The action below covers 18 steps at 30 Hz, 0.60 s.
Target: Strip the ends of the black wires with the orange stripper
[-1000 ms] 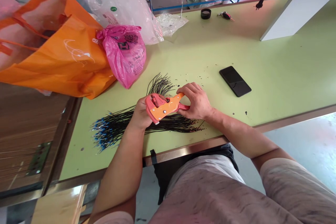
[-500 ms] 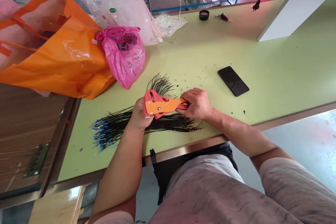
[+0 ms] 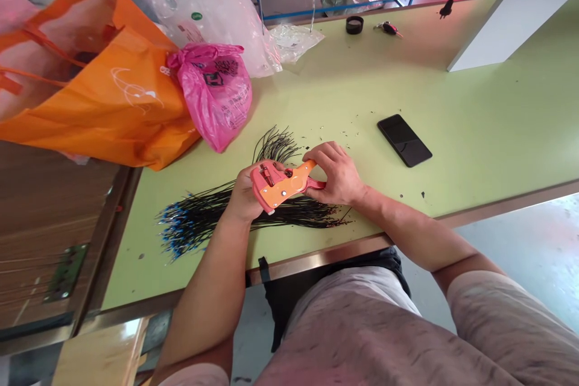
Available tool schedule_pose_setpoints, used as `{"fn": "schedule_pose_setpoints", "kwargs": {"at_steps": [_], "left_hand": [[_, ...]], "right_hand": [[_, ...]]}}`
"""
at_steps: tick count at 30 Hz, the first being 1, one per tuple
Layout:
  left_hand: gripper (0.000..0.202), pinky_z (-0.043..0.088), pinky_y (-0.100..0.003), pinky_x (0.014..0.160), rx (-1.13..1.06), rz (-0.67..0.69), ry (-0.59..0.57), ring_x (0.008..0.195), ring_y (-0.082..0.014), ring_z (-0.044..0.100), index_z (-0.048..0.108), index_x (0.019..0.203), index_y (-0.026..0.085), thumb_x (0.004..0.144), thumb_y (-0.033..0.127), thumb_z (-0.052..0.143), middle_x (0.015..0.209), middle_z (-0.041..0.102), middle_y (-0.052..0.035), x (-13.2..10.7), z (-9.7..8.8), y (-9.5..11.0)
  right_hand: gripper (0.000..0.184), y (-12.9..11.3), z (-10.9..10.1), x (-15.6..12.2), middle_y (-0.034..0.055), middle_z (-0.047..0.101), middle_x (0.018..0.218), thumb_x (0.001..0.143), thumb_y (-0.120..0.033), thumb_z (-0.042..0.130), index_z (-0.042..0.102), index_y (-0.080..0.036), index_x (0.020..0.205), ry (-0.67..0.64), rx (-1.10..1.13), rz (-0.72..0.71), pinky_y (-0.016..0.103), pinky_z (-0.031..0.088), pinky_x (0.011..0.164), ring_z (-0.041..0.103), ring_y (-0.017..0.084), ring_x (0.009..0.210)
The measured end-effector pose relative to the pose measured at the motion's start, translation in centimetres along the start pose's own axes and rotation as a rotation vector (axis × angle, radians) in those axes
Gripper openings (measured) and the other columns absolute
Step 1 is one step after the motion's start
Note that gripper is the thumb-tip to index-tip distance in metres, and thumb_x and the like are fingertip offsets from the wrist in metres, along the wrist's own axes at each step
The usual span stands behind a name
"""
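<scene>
An orange and red self-adjusting wire stripper (image 3: pixel 278 184) is held above the table, tilted, its jaw end toward the lower left. My left hand (image 3: pixel 242 196) grips the jaw end from below, and my right hand (image 3: pixel 337 174) pinches the handle end with curled fingers. Under the tool lies a bundle of thin black wires (image 3: pixel 289 211), their blue-tipped ends (image 3: pixel 174 229) fanning out to the left. A second bunch of black wire ends (image 3: pixel 275 145) rises just behind my hands. No wire shows inside the jaws.
Small black wire offcuts dot the green tabletop (image 3: pixel 474 132) near a black smartphone (image 3: pixel 404 140). An orange bag (image 3: pixel 108 96), pink plastic bag (image 3: pixel 215 96) and transparent plastic bags (image 3: pixel 221 18) stand at the back left. Keys (image 3: pixel 388 28) and a black cap (image 3: pixel 354 25) lie farther back.
The stripper has rotated from lying nearly level to tilting with its jaw end down, much as it was a second ago. My right hand has shifted upward along the handle.
</scene>
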State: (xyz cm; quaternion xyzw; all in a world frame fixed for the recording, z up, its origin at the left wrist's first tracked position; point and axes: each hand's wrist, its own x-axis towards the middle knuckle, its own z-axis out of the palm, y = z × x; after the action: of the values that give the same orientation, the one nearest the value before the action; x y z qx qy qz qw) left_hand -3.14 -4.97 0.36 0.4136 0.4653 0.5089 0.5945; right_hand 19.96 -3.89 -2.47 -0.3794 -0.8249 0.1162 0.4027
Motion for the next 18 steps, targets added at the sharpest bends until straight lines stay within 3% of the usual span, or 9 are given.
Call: {"fn": "schedule_pose_setpoints", "kwargs": {"at_steps": [6,13,18], "left_hand": [[0.052,0.063,-0.035,0.071,0.047,0.007,0.014,0.074,-0.0244,0.076,0.075,0.075,0.021,0.048,0.052,0.107,0.083,0.081,-0.0074,-0.17,0.13,0.27],[0.056,0.065,-0.036,0.071,0.065,0.075,-0.052,0.075,-0.0258,0.077,0.079,0.072,0.022,0.049,0.065,0.105,0.078,0.080,-0.0084,-0.30,0.17,0.58],[0.055,0.062,-0.033,0.065,0.058,0.052,-0.024,0.070,-0.0224,0.074,0.081,0.073,0.022,0.051,0.066,0.105,0.080,0.081,-0.0080,-0.19,-0.09,0.30]], "right_hand": [[0.057,0.27,0.35,-0.15,0.0129,0.072,0.117,0.095,-0.067,0.072,0.066,-0.022,0.127,0.027,0.003,-0.027,0.049,0.056,0.097,0.064,0.031,0.108],[0.053,0.10,0.22,-0.15,0.0112,0.073,0.114,0.091,-0.062,0.078,0.067,-0.023,0.125,-0.011,-0.009,0.014,0.048,0.055,0.095,0.064,0.030,0.103],[0.051,0.02,0.04,-0.05,0.0116,0.074,0.113,0.090,-0.058,0.076,0.069,-0.020,0.124,0.000,-0.035,-0.017,0.047,0.054,0.093,0.063,0.029,0.101]]}}
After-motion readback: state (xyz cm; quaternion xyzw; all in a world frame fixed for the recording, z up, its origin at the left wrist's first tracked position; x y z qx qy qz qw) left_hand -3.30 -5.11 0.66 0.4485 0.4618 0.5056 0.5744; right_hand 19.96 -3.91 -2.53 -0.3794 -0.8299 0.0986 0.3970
